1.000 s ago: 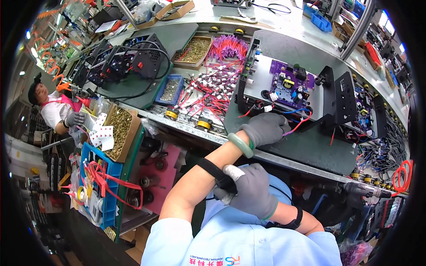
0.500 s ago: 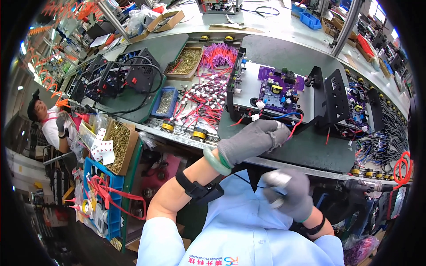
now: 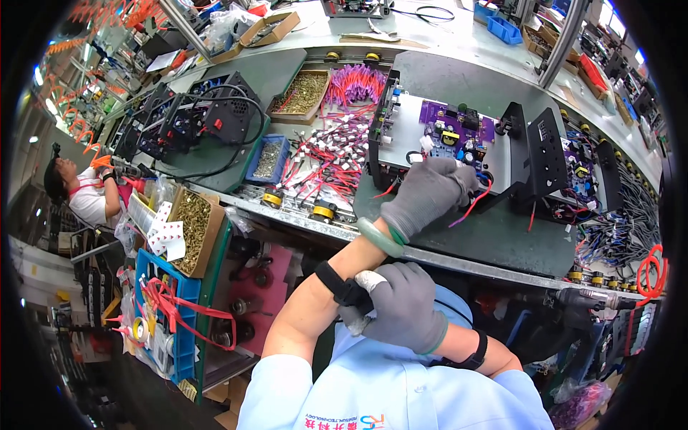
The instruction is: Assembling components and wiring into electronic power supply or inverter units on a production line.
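My left hand (image 3: 430, 190), in a grey glove, reaches over the front edge of an opened electronic unit (image 3: 401, 122) with a purple circuit board (image 3: 455, 125). Its fingers are curled in among the wires (image 3: 487, 188), closed on them. A red-and-purple wire end hangs out beside the fingertips. A green bangle (image 3: 381, 236) circles that wrist. Farther up the forearm is a black strap with a small black box (image 3: 351, 292). My right hand (image 3: 405, 304), also gloved, with white on a fingertip, is bent around the box; its grip is partly hidden.
Red wire leads with white connectors (image 3: 326, 154) lie left of the unit, near a blue bin (image 3: 267, 159) and a box of brass-coloured screws (image 3: 301, 94). At right stand a black bracketed panel (image 3: 542, 154) and grey cables (image 3: 634, 208). Another person (image 3: 89, 190) works far left.
My left hand has moved right and farther in over the unit's front edge. My right hand, blurred before, has come left onto the black box on my left forearm.
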A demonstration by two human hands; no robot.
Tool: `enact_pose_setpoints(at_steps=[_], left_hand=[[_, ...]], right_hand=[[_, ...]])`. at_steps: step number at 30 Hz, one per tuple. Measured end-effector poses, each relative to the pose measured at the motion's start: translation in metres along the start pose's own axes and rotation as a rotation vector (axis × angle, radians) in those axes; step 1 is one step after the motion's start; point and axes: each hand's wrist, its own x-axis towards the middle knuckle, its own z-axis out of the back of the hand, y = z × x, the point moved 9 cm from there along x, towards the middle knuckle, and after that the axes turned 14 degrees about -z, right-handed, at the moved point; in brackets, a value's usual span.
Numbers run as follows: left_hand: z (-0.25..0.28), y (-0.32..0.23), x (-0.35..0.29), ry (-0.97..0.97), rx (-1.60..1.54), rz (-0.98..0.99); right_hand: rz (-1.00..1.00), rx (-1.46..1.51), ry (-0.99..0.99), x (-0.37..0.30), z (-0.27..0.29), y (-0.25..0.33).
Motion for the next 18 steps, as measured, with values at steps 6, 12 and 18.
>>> enact_pose_setpoints(at_steps=[6,12,18], left_hand=[[-0.024,-0.055,-0.028,-0.049,1.121,-0.868],[-0.020,-0.071,-0.031,-0.040,0.926,-0.919],[0.032,-0.060,-0.046,0.016,0.044,-0.294]], right_hand=[[-0.048,0.032,-0.005,-0.004,-0.002,0.002],[-0.309,0.135,0.266,-0.011,-0.002,-0.015],[-0.207,0.089,0.169,-0.023,0.061,-0.055]])
